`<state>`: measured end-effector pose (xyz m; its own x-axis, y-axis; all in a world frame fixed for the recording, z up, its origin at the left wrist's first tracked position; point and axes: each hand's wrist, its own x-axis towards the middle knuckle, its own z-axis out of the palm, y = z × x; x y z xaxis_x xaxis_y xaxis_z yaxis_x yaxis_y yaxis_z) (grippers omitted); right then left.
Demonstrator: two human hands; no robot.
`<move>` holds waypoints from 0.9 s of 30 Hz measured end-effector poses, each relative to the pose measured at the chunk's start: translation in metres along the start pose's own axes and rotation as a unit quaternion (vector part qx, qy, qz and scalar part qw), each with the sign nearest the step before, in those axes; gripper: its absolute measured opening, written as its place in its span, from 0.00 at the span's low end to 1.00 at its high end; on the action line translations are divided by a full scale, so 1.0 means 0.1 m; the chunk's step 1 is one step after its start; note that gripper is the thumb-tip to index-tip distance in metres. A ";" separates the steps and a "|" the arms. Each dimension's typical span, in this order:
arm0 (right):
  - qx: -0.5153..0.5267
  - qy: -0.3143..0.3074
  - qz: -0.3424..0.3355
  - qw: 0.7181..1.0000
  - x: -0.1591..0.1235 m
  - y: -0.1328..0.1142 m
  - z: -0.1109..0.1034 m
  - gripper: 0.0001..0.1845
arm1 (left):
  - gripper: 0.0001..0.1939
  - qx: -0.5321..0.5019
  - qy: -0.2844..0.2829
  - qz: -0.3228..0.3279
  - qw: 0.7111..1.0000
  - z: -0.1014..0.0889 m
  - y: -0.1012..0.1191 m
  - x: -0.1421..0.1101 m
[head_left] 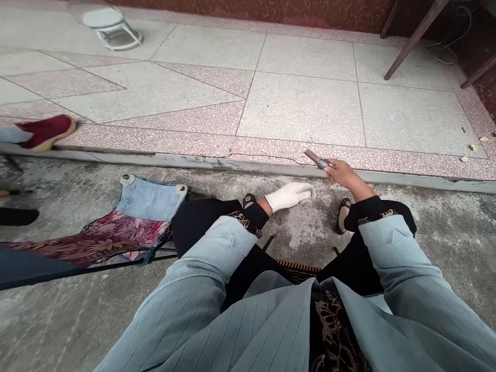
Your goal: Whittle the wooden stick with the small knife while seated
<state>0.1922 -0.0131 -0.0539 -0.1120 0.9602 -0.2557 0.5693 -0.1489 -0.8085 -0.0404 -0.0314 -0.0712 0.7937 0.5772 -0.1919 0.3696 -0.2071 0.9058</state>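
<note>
My right hand point(341, 172) is bare, with its fingers closed round a short brown stick wound with grey wire or cord point(321, 163). The free end of the stick points left, over the step's edge. A white knitted glove covers my left hand point(290, 196), which is low between my knees, above the concrete. Its fingers are curled and pressed together at the tips. Anything held in them is too pale and small to make out. The two hands are apart, with the right one slightly higher in view.
Ahead runs the raised terrazzo step point(302, 108). On it stand a white stool point(112, 31) and dark wooden legs point(414, 41). At left lie a folding chair with denim and floral cloth point(132, 222) and another person's red shoe point(50, 132). Rough concrete point(457, 232) extends rightward.
</note>
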 end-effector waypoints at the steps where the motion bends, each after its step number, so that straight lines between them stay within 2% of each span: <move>1: -0.087 0.012 0.005 0.996 0.01 0.01 0.02 0.13 | 0.15 0.034 -0.006 0.006 0.999 -0.01 0.01 -0.01; 2: -0.165 0.002 0.009 0.986 0.01 0.02 0.03 0.10 | 0.14 0.070 -0.004 0.010 0.997 -0.03 0.02 -0.02; 3: -0.223 -0.036 0.013 0.974 0.00 0.03 0.04 0.08 | 0.14 0.106 0.005 0.011 0.994 -0.06 0.01 -0.02; 5: -0.260 -0.187 0.034 0.947 -0.04 0.03 0.06 0.06 | 0.15 0.158 0.027 0.012 0.987 -0.11 0.00 -0.03; 8: -0.128 -0.462 0.029 0.877 -0.12 0.01 0.07 0.16 | 0.16 0.163 0.052 0.004 0.985 -0.16 -0.04 -0.04; 9: -0.062 -0.521 0.008 0.851 -0.15 0.00 0.05 0.21 | 0.16 0.150 0.057 -0.004 0.987 -0.17 -0.05 -0.04; 10: 0.000 -0.551 -0.019 0.834 -0.17 -0.03 0.02 0.26 | 0.16 0.136 0.061 -0.012 0.989 -0.18 -0.05 -0.03; 11: 0.051 -0.556 -0.046 0.828 -0.19 -0.05 -0.01 0.28 | 0.16 0.123 0.067 -0.018 0.990 -0.18 -0.06 -0.03; 13: 0.127 -0.508 -0.081 0.848 -0.22 -0.11 -0.08 0.29 | 0.15 0.105 0.084 -0.028 0.991 -0.18 -0.06 -0.02; 17: 0.239 -0.299 -0.077 0.921 -0.26 -0.18 -0.14 0.23 | 0.17 0.093 0.116 -0.053 0.987 -0.15 -0.06 -0.02; 20: 0.266 -0.196 -0.054 0.942 -0.22 -0.15 -0.08 0.19 | 0.16 0.083 0.085 -0.036 0.992 -0.12 -0.03 -0.03; 22: 0.235 -0.160 -0.028 0.958 -0.15 -0.09 -0.04 0.17 | 0.15 0.093 0.060 -0.018 0.994 -0.10 -0.02 -0.04; 25: 0.096 -0.118 0.023 0.988 -0.04 0.01 0.01 0.12 | 0.15 0.140 0.025 0.006 0.990 -0.08 -0.02 -0.03; 27: -0.007 -0.139 0.035 0.990 0.00 0.06 0.03 0.06 | 0.14 0.173 0.001 0.021 0.985 -0.07 -0.04 -0.03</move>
<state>0.1931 -0.0144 -0.0603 -0.2899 0.8453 -0.4487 0.5942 -0.2085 -0.7768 -0.0472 -0.0266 -0.0714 0.8108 0.5643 -0.1554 0.4794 -0.4880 0.7294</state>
